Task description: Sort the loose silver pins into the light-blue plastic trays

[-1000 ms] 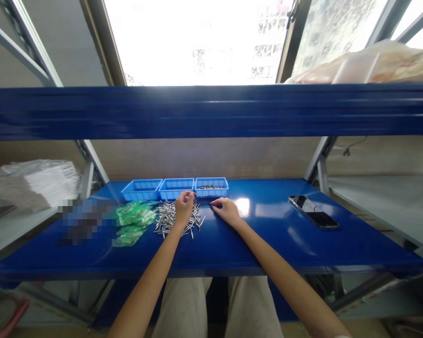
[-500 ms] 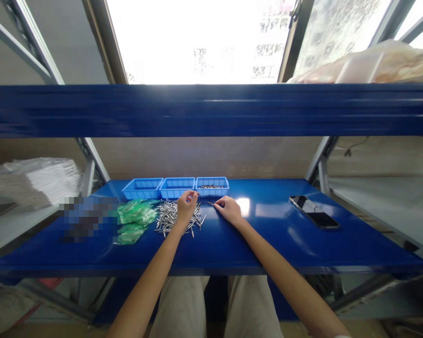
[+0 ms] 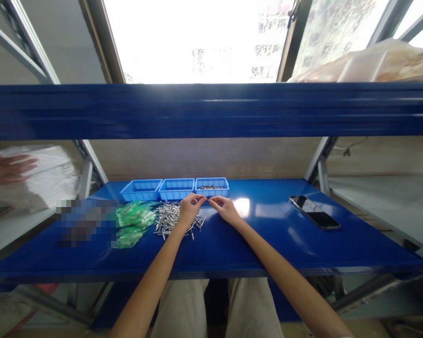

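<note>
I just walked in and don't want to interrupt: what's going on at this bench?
Someone is working bare-handed at a glossy blue table. The right hand pinches a slim dark piece, too small to identify; the left hand almost meets it, its own grip unclear. Under the left hand lies a pile of thin silvery metal rods. Behind stand three light-blue rectangular plastic trays, the rightmost holding small loose pieces. Another person's hand shows at far left.
</note>
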`<action>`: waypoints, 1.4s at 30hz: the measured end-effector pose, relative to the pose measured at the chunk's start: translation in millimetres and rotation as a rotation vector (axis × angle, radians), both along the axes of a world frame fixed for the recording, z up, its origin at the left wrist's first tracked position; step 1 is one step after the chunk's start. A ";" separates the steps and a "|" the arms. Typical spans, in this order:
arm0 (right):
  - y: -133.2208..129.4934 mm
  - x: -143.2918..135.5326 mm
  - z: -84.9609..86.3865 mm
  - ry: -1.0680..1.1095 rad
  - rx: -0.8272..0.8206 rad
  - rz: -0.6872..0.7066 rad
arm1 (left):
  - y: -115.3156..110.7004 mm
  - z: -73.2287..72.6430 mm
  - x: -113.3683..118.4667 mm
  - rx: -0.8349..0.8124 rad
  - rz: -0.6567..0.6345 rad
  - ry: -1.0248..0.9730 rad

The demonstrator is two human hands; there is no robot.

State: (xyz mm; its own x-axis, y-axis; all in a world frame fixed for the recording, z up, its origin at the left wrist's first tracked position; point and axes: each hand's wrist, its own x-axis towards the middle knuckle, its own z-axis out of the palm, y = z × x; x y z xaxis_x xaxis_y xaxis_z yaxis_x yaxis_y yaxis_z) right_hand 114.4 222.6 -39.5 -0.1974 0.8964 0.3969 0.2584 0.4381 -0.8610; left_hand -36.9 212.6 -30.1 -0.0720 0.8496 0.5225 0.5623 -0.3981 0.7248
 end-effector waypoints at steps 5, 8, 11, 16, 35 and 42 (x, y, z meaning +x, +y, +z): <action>-3.6 -2.6 2.6 -0.008 0.009 0.054 | -1.3 2.2 1.5 -0.003 0.009 -0.018; -2.7 -2.6 3.7 0.045 -0.012 0.026 | -1.1 3.1 1.9 -0.017 0.031 -0.038; 0.6 -0.7 3.1 0.117 -0.058 -0.020 | -1.9 4.7 2.4 -0.026 0.032 -0.048; -0.3 -0.1 3.4 0.287 -0.109 -0.018 | -4.8 4.2 3.4 -0.014 -0.082 0.041; -4.9 0.8 1.3 0.112 -0.208 0.024 | -1.3 5.5 1.0 -0.059 0.008 -0.037; -0.6 3.8 0.7 0.162 -0.162 -0.037 | -6.1 5.6 0.9 -0.090 0.065 0.173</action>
State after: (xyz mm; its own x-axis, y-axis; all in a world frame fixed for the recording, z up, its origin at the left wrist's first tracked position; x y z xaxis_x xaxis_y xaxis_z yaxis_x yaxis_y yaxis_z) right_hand 118.2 222.0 -38.7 -0.1082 0.9564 0.2713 0.1244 0.2838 -0.9508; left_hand -36.0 206.4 -24.5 -0.0439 0.8899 0.4540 0.7039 -0.2950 0.6461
